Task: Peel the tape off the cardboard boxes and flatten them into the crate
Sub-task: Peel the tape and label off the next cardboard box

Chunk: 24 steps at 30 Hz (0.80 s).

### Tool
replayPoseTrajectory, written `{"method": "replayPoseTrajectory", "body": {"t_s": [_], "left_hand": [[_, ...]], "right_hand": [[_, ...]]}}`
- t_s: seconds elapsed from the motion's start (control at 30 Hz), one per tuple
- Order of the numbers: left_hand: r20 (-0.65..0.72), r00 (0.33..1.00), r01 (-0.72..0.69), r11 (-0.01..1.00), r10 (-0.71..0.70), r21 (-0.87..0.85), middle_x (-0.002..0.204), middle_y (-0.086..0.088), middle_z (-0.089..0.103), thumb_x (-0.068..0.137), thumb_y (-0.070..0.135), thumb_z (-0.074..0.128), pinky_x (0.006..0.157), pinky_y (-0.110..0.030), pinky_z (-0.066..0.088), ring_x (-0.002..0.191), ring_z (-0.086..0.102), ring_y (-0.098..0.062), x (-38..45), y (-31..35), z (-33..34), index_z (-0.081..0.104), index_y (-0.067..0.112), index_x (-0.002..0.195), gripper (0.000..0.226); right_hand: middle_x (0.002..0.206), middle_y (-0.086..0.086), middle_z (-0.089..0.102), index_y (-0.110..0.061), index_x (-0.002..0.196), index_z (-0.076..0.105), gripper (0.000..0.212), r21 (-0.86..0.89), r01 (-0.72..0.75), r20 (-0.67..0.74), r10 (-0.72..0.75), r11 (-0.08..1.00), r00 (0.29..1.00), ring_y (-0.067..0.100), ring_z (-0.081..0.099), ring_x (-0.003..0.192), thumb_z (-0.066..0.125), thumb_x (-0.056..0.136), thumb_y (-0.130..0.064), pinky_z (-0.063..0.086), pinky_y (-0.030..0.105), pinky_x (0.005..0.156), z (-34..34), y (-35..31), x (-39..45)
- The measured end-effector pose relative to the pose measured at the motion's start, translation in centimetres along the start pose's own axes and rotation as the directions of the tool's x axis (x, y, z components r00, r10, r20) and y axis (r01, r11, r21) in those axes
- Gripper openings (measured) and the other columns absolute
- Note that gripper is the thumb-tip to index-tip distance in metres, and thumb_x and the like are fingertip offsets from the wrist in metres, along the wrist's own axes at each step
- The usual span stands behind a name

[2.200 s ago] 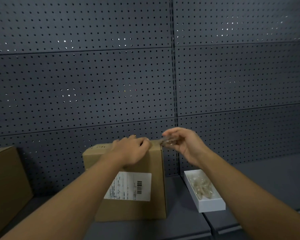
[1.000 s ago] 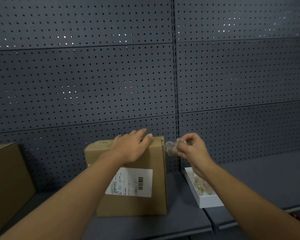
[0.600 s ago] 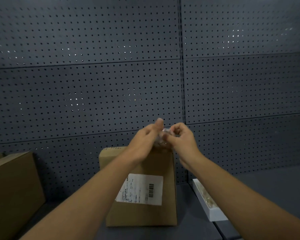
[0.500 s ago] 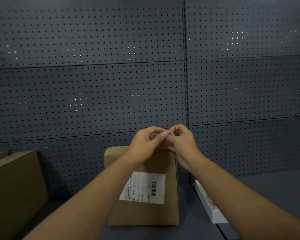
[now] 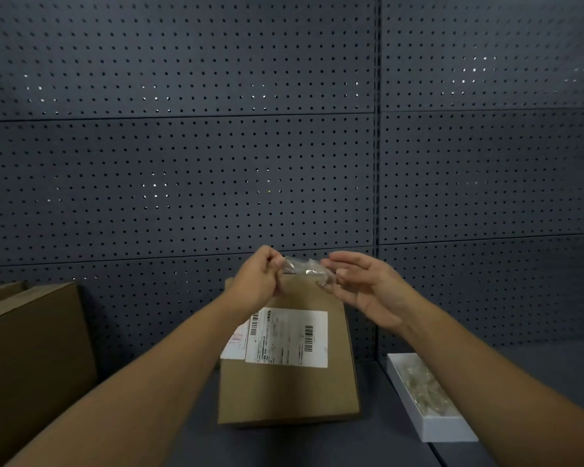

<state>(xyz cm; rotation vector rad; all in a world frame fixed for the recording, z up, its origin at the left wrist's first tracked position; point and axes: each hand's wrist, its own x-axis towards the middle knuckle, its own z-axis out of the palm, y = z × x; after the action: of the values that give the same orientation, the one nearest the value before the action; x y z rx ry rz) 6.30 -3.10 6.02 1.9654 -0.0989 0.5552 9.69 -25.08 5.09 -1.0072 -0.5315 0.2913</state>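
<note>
A crumpled strip of clear tape [image 5: 307, 270] is held in the air above the upright cardboard box [image 5: 287, 358], stretched between both hands. The left hand [image 5: 257, 278] pinches its left end with curled fingers. The right hand [image 5: 368, 288] has fingers extended and relaxed, fingertips touching the tape's right end. The box bears a white shipping label [image 5: 285, 337] and stands on a dark shelf [image 5: 317, 446]. To its right lies a white tray [image 5: 445, 429] of crumpled tape; to its left, a second cardboard box [image 5: 31, 348]. A perforated panel [image 5: 182, 163] stands behind.

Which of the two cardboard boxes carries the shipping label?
The middle cardboard box, below the hands: a white barcode label on its front. The left-edge box shows plain brown.
</note>
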Motion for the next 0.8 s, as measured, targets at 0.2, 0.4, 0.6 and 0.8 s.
{"method": "replayPoseTrajectory", "body": {"t_s": [0.2, 0.4, 0.6, 0.8], "left_hand": [[-0.108, 0.992, 0.045, 0.974, -0.071, -0.22, 0.084, -0.006, 0.05, 0.111, 0.015, 0.041, 0.087, -0.049, 0.062, 0.077, 0.049, -0.02, 0.2, -1.0, 1.1, 0.053, 0.006, 0.098, 0.02], [-0.096, 0.992, 0.048, 0.955, -0.08, -0.293, 0.089, -0.009, 0.051, 0.111, 0.012, 0.043, 0.079, -0.043, 0.063, 0.078, 0.05, -0.018, 0.0, -1.0, 3.1, 0.053, 0.01, 0.093, 0.021], [-0.116, 0.993, -0.034, 0.988, 0.016, -0.154, 0.073, 0.009, 0.06, 0.111, 0.024, 0.042, 0.095, -0.056, 0.056, 0.073, 0.064, -0.013, 0.2, -2.0, 3.5, 0.054, 0.019, 0.091, 0.024], [-0.067, 0.993, -0.112, 0.98, 0.102, -0.165, 0.07, 0.01, 0.057, 0.111, 0.023, 0.044, 0.092, -0.05, 0.056, 0.071, 0.056, -0.009, -0.7, -2.1, 3.8, 0.056, 0.01, 0.097, 0.022]], "right_hand": [[0.114, 0.023, 0.069, 0.004, 0.101, 0.066, 0.023, 0.042, 0.063, -0.303, -0.048, 0.997, 0.952, 0.033, 0.07, 0.11, 0.053, 0.092, 0.021, 0.064, 0.048, 0.079, -1.2, 1.3, 0.7], [0.095, 0.027, 0.071, 0.008, 0.087, 0.069, 0.014, -0.363, 0.043, -0.549, -0.25, 0.931, 0.798, 0.027, 0.07, 0.08, 0.057, 0.087, 0.015, 0.061, 0.03, 0.068, -1.1, 1.9, 1.6], [0.093, 0.012, 0.073, -0.007, 0.095, 0.068, 0.033, -0.711, 0.083, -0.192, -0.306, 0.698, 0.933, 0.015, 0.064, 0.082, 0.049, 0.087, 0.019, 0.054, 0.029, 0.073, 0.3, 2.6, 0.8], [0.086, 0.004, 0.069, -0.007, 0.092, 0.069, 0.038, -0.746, 0.182, -0.058, -0.335, 0.641, 0.94, 0.002, 0.062, 0.075, 0.043, 0.09, 0.019, 0.051, 0.016, 0.072, 0.4, 3.2, 0.5]]}}
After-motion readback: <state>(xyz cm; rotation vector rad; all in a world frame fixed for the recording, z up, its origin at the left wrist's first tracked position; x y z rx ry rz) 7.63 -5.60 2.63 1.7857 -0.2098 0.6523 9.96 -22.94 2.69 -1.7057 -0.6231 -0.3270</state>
